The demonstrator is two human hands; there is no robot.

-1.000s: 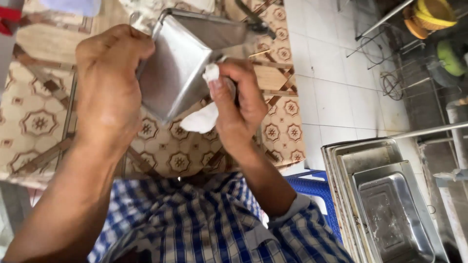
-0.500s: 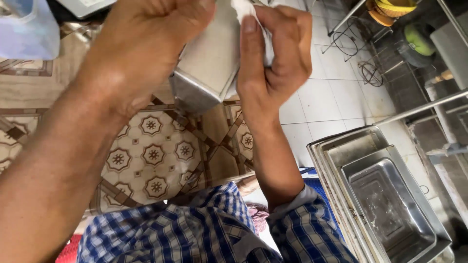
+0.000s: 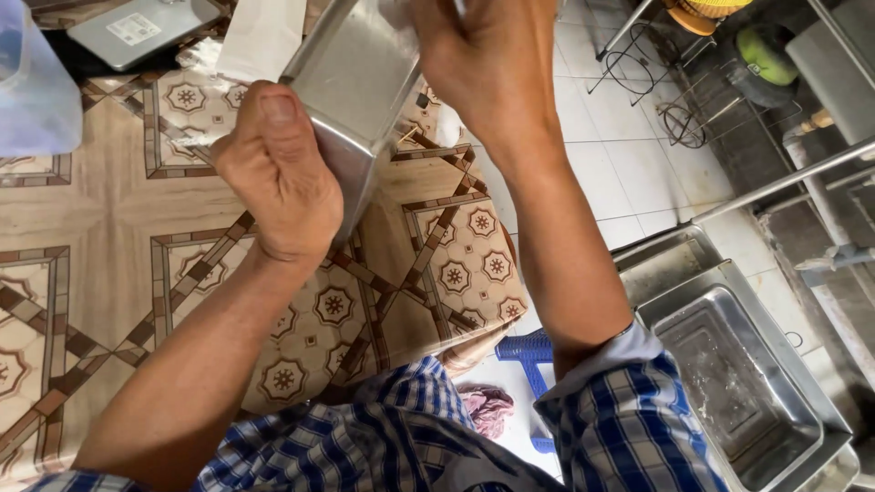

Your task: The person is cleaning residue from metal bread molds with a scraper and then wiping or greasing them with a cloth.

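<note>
A person looked down at their own two bare hands working on a rectangular metal tin point(image 3: 351, 87), held tilted above a bench point(image 3: 109, 273) covered in a brown and cream patterned cloth.

The left hand point(image 3: 278, 178) sat at about nine o'clock from the tin, its fingers closed around the tin's lower corner and edge, thumb on top, gripping it firmly. The right hand point(image 3: 488, 64) was at about two o'clock, pressed against the tin's upper side. Its fingers were curled there over a scrap of something white, but the top edge of the view cut them off, so exactly how they gripped could not be told.

The work appeared to be wiping or lining the tin. Done well, it would call for the left hand to keep the tin steady at its corner while the right pressed evenly along the wall, without letting the tin twist or slip.

At eleven o'clock lay a flat grey device point(image 3: 141, 32), with a sheet of white paper point(image 3: 264, 36) beside it. At four o'clock, on the tiled floor, stood a stack of larger metal trays point(image 3: 738, 383). A blue plastic stool point(image 3: 533, 351) showed at six o'clock, beside the person's blue checked shirt point(image 3: 620, 428).
</note>
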